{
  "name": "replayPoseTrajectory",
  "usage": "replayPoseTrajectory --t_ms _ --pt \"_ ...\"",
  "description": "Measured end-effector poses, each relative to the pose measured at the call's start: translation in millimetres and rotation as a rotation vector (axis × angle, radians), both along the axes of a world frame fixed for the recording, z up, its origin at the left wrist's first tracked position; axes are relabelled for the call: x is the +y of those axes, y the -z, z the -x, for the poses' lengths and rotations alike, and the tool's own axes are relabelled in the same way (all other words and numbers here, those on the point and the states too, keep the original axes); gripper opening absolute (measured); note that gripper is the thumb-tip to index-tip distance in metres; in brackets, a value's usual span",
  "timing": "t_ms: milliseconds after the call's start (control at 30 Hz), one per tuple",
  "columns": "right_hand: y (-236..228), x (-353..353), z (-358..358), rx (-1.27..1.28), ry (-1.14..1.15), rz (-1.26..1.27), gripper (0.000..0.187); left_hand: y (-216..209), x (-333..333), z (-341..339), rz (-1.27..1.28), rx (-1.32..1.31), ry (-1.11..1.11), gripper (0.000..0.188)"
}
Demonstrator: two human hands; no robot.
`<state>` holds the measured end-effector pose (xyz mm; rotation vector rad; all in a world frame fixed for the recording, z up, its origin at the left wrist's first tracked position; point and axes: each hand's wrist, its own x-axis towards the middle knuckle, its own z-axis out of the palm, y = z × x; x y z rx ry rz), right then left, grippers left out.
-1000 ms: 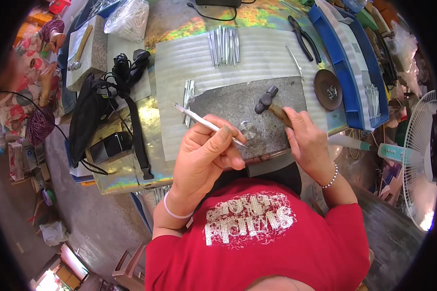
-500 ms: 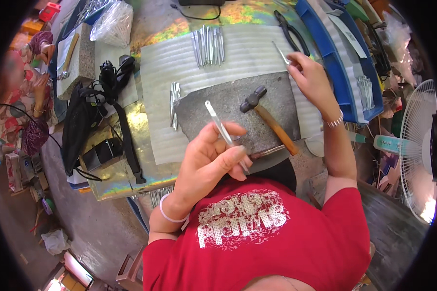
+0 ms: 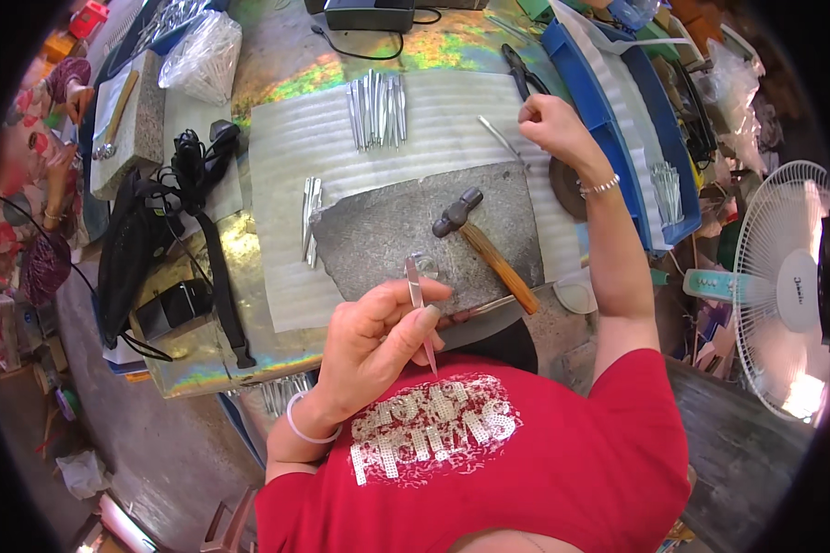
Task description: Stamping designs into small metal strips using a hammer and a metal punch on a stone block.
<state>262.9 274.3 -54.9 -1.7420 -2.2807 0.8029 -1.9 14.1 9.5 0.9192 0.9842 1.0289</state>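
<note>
My left hand (image 3: 378, 346) pinches silver tweezers (image 3: 417, 293) between thumb and fingers, pointed end down toward my red shirt and wider end up by the stone's near edge. My right hand (image 3: 555, 129) is curled closed over the far right of the white foam sheet (image 3: 295, 295); its fingertips are hidden, so anything inside does not show. Just left of it, a slim silver tool (image 3: 498, 137) lies slanted on the sheet. Between my hands, a hammer (image 3: 485, 247) with a wooden handle rests on a dark stone slab (image 3: 369, 221).
Silver tools lie in a bundle (image 3: 376, 112) and a smaller stack (image 3: 311, 221). Black-handled pliers (image 3: 518, 72) and a blue tray (image 3: 576, 88) are at right. A black bag with straps (image 3: 148, 230) sits at left. A fan (image 3: 788, 290) stands right; another person's hand (image 3: 80, 101) shows far left.
The slim tool that was in my right fingers now lies on the foam sheet, and that hand has curled closed. My left hand has turned the tweezers more upright and lowered them toward my shirt.
</note>
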Motion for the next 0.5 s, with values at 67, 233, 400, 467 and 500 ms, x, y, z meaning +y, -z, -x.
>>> replayPoseTrajectory --t_ms 67,233,400,467,500 --pt "-0.2 -11.9 -2.4 0.121 0.046 -0.026 0.026 4.1 2.9 -2.5 -0.044 0.027 -0.003 0.021" --pt "9.2 -3.1 23.0 0.103 -0.118 -0.042 0.028 15.2 6.8 -14.2 -0.115 0.032 -0.007 0.022" --pt "11.9 17.2 28.5 -0.022 -0.215 0.094 0.016 12.2 2.1 -11.4 -0.086 -0.017 -0.031 0.028" --pt "9.0 10.5 23.7 0.064 -0.197 -0.006 0.018 10.4 -1.5 -7.8 -0.064 -0.042 -0.049 0.029" --pt "0.3 -0.2 19.8 0.097 -0.163 -0.072 0.019 10.8 -2.2 -6.4 -0.044 -0.071 -0.059 0.029"
